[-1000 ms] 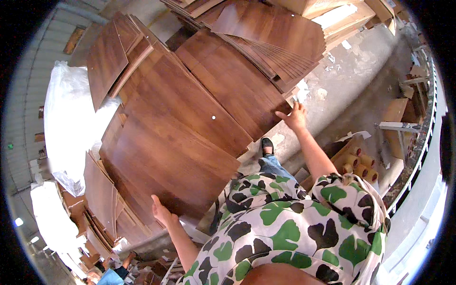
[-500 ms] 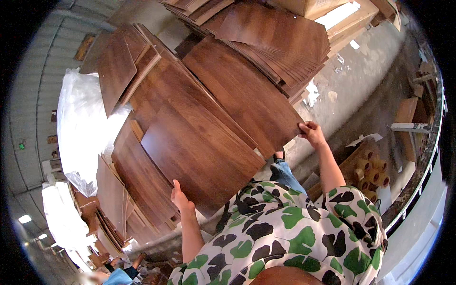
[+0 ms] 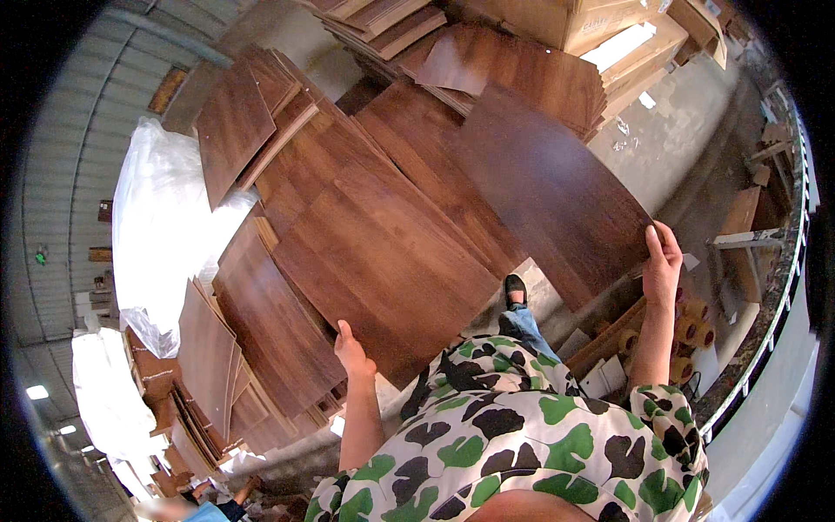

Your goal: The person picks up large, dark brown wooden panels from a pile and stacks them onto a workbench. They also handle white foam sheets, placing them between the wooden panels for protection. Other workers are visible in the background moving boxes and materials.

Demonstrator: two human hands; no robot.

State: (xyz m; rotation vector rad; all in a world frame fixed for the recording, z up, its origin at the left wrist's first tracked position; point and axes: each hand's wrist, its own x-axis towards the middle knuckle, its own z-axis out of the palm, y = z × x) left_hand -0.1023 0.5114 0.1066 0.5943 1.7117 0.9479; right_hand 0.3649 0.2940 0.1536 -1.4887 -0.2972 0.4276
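Note:
A thin dark brown wood-grain board (image 3: 557, 187) is pinched at its near right corner by my right hand (image 3: 664, 261), thumb on top. Its far end overlaps the fanned boards (image 3: 531, 65) behind it; I cannot tell whether it touches them. Under its left side shows a brown board stack (image 3: 435, 165). My left hand (image 3: 355, 352) is beside the near left edge of another wide board stack (image 3: 383, 270), thumb stretched up along that edge. Its other fingers are partly hidden, and no board is seen gripped in it.
More boards (image 3: 270, 322) lean at the left, near a large plastic-wrapped bundle (image 3: 156, 235). Cardboard boxes (image 3: 600, 26) stand at the far right. Yellowish rolls (image 3: 691, 326) lie at the right. Another person's blue clothing (image 3: 206, 511) shows at the lower left.
My right hand has moved right with the board, lifting and swinging it off the middle stack. Boards beneath are now exposed. My left hand stays by the near left edge.

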